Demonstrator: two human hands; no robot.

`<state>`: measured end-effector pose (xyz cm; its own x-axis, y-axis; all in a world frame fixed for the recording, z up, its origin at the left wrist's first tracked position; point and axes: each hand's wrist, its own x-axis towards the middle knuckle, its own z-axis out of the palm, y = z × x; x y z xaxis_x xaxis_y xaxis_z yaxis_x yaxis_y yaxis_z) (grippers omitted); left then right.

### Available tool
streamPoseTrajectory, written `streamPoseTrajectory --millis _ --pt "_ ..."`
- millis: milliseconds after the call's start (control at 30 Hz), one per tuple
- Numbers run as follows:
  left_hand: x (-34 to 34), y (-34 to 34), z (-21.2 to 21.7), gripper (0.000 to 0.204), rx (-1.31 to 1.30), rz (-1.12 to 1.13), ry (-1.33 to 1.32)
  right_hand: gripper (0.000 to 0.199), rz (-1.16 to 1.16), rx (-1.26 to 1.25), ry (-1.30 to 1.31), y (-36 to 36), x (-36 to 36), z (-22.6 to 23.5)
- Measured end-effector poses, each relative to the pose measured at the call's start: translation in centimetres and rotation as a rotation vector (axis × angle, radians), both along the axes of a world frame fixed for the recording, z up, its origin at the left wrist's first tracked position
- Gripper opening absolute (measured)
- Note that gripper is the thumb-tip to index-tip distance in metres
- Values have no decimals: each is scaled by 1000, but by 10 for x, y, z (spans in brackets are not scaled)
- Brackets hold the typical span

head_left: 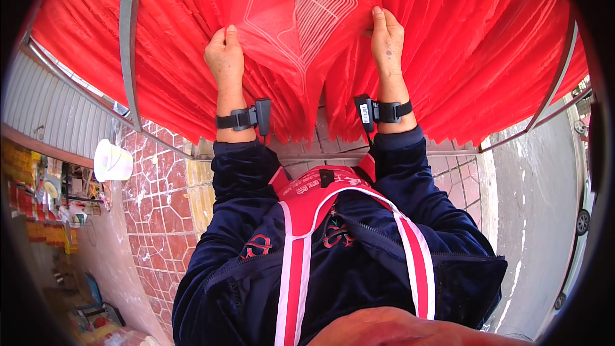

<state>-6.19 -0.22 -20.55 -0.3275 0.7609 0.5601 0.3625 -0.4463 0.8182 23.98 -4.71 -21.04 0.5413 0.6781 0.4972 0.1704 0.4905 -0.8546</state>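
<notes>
We have both hands raised in front of us at a hanging mass of red sheeting, each closed in a narrow pinch on its thin material. Our left hand (225,57) grips the near left edge of a smooth, slightly see-through red sheet (259,6), its thumb and curled fingers together; our right hand (387,40) holds the right edge with the thumb on top, the fingers behind partly hidden. Between the hands, the sheet spreads open around nested, angled white lines (323,9); we cannot tell whether these are wires or edges. Tightly gathered red folds (461,45) hang to both sides, within a grey metal frame (129,38). We wear a black wristband (236,120) on the left forearm and another black band (393,112) on the right, each with a dark device, plus a dark blue jacket (227,237) and a red apron (306,210) with pale-edged straps. On our left, a white bucket (114,161) stands near reddish paving (159,218) and a ribbed grey shutter (54,109); on our right runs grey pavement (535,186).
</notes>
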Motion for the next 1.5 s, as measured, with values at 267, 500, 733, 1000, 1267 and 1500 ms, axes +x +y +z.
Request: streamPoseTrajectory --millis 267,500,733,1000,1267,1500 --pt "-32 1 10 26 80 122 3 32 -113 97 66 -11 20 18" --pt "-15 -10 1 25 49 22 -140 28 -106 146 42 -12 6 9" --pt "28 -33 -27 23 19 -95 -95 24 5 22 -144 -8 -42 -27" --pt "44 -32 -40 21 -75 -258 -189 23 39 -48 -231 -9 -58 -37" --pt "64 -9 -90 23 -4 -282 -107 51 28 -364 -685 -5 -75 -95" --pt "77 0 -139 27 -411 -262 165 42 151 -518 -642 20 -86 -141"
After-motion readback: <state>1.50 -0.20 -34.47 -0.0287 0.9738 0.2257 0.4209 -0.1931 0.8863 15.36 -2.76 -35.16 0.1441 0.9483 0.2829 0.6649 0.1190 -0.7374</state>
